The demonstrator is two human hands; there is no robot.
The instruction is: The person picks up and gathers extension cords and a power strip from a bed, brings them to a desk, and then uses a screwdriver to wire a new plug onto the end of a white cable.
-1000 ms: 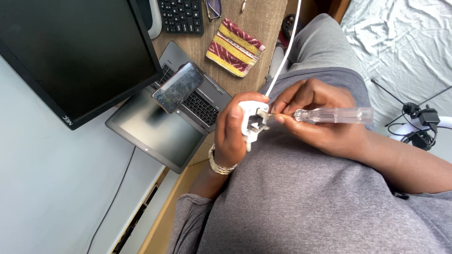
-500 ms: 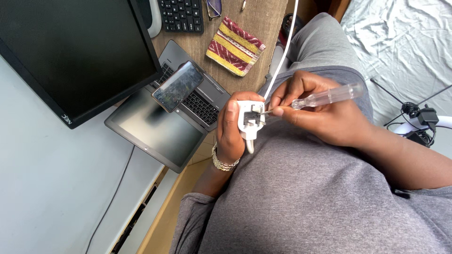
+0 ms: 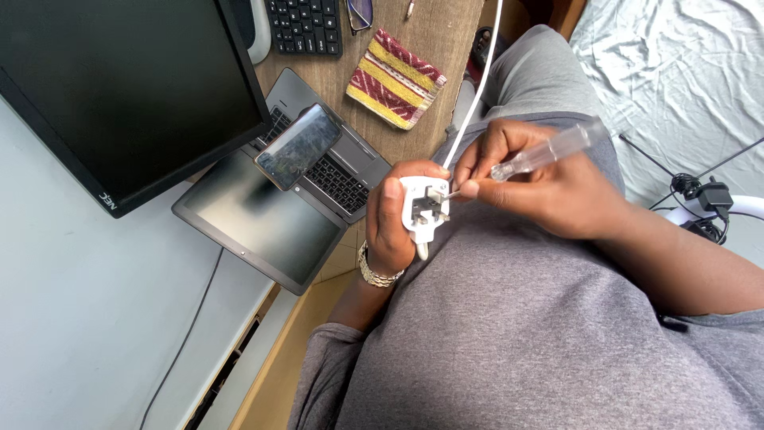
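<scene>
Seen from above, the left hand (image 3: 394,219) has its grip wrapped around a white 3-pin plug (image 3: 424,209), held over the lap, pins facing up. The right hand (image 3: 549,187) pinches a clear-handled screwdriver (image 3: 541,153), its tip touching the plug's face. Doing this well likely means keeping the plug braced still and the tip seated squarely. A white cable (image 3: 476,87) runs up from the plug. Beyond, a wooden surface (image 3: 434,32) carries a laptop (image 3: 278,207) with a phone (image 3: 298,146) on it, a monitor (image 3: 119,87), a keyboard (image 3: 306,25) and a striped cloth (image 3: 395,78). A bed (image 3: 676,72) lies to the right.
</scene>
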